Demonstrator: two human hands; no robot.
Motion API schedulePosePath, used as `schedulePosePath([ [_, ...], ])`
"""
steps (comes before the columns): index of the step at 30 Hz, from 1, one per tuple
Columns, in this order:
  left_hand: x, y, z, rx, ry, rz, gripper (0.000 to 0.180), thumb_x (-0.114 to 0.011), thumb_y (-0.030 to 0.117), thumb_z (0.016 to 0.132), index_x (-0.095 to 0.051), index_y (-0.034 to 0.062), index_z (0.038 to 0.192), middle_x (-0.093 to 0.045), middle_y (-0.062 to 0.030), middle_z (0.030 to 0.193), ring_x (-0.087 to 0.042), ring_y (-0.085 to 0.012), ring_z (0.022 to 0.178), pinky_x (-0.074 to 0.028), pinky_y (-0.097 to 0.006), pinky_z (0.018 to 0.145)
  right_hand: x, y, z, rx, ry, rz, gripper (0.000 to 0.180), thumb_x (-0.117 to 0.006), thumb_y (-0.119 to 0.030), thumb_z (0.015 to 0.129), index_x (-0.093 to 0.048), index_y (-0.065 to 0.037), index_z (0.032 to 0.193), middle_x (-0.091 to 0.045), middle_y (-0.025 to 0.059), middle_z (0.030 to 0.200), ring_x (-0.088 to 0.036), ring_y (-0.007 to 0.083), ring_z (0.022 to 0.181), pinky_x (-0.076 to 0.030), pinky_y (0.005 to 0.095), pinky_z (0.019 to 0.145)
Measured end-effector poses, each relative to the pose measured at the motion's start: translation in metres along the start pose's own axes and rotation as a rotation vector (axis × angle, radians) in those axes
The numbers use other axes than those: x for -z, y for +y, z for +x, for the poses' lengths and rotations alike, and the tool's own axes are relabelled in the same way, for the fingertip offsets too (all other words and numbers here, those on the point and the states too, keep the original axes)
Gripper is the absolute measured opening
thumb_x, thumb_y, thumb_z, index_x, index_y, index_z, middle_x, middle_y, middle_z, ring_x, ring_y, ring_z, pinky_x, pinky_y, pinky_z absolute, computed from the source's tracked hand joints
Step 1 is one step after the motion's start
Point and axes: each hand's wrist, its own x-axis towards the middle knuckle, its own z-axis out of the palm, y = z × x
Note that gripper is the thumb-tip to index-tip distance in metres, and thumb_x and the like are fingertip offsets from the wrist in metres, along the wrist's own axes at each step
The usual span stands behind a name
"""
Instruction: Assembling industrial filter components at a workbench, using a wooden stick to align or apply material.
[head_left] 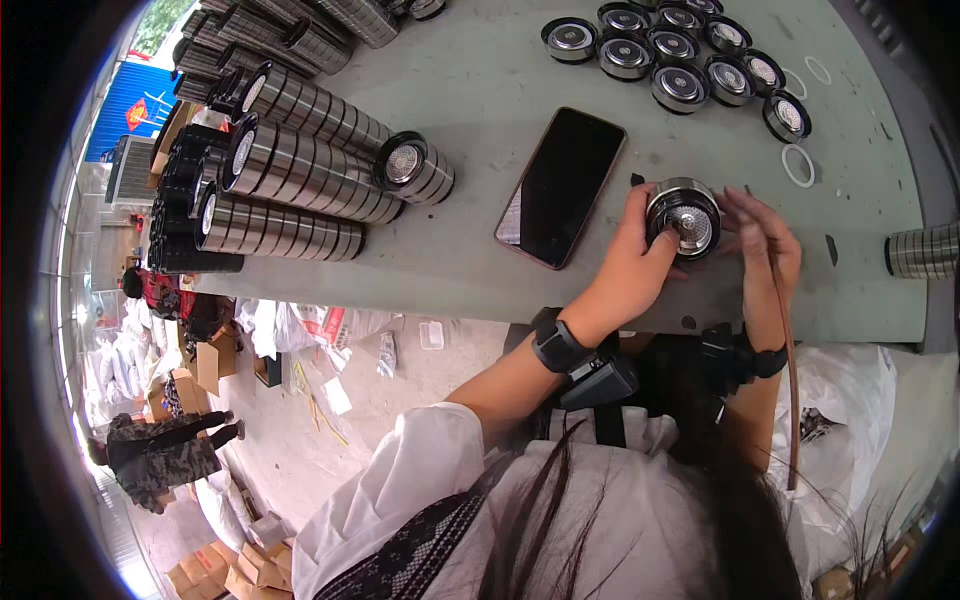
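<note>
My left hand grips a round metal lid with a black rim and a perforated silver centre. Its thumb presses on the perforated face, and the fingers wrap the left side. My right hand is at the lid's right edge, fingers slightly bent and apart; whether the fingertips touch the rim I cannot tell. To the left of the lid, a black phone lies flat on the grey-green table. White sealing rings lie beyond my right hand.
Long rows of stacked metal lids lie at the table's left, near a shorter stack. Several loose lids are grouped at the far right. Another stack sits at the right edge. A person is on the floor at left, near cardboard boxes.
</note>
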Motion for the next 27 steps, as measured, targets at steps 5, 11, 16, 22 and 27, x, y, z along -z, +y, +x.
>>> schedulePosePath([
  [5, -0.001, 0.003, 0.001, -0.045, 0.107, 0.057, 0.048, -0.04, 0.001, 0.093, -0.024, 0.0073, 0.138, -0.045, -0.0129, 0.126, -0.053, -0.021, 0.112, -0.056, -0.033, 0.081, -0.011, -0.001, 0.005, -0.114, -0.204, 0.085, 0.05, -0.074, -0.001, 0.075, -0.053, 0.007, 0.12, -0.061, 0.0166, 0.115, -0.06, 0.0196, 0.105, -0.049, 0.0298, 0.089],
  [11, 0.0, -0.003, 0.006, -0.209, 0.003, 0.282, 0.055, -0.051, -0.004, 0.082, -0.031, 0.0039, 0.133, -0.048, -0.0109, 0.12, -0.054, -0.0176, 0.104, -0.053, -0.031, 0.082, -0.009, 0.003, 0.01, -0.139, -0.111, -0.008, 0.041, -0.067, 0.0, 0.078, -0.054, 0.009, 0.116, -0.064, 0.0154, 0.107, -0.062, 0.0177, 0.098, -0.05, 0.028, 0.086],
  [16, -0.008, -0.002, 0.005, -0.272, 0.158, 0.537, 0.045, -0.051, -0.004, 0.085, -0.036, 0.0003, 0.127, -0.054, -0.0114, 0.108, -0.055, -0.0156, 0.097, -0.048, -0.027, 0.081, -0.012, 0.013, 0.007, -0.087, -0.092, -0.049, 0.037, -0.068, -0.002, 0.077, -0.057, 0.006, 0.111, -0.066, 0.0128, 0.1, -0.063, 0.0161, 0.092, -0.049, 0.0272, 0.082],
  [22, -0.007, -0.008, 0.009, -0.335, 0.172, 0.533, 0.041, -0.05, -0.001, 0.086, -0.034, 0.002, 0.124, -0.06, -0.0239, 0.097, -0.063, -0.0332, 0.089, -0.048, -0.037, 0.077, -0.014, 0.022, 0.005, 0.039, -0.026, -0.076, 0.038, -0.072, -0.008, 0.078, -0.058, 0.004, 0.11, -0.067, 0.0147, 0.097, -0.064, 0.0174, 0.088, -0.049, 0.028, 0.08],
  [27, -0.007, -0.005, 0.009, -0.413, 0.208, 0.664, 0.039, -0.05, 0.0, 0.086, -0.036, 0.0021, 0.122, -0.061, -0.0247, 0.093, -0.063, -0.0389, 0.086, -0.049, -0.039, 0.074, -0.024, 0.02, 0.004, 0.091, 0.051, -0.209, 0.035, -0.072, -0.008, 0.078, -0.059, 0.005, 0.108, -0.067, 0.0162, 0.093, -0.065, 0.0188, 0.083, -0.05, 0.0277, 0.076],
])
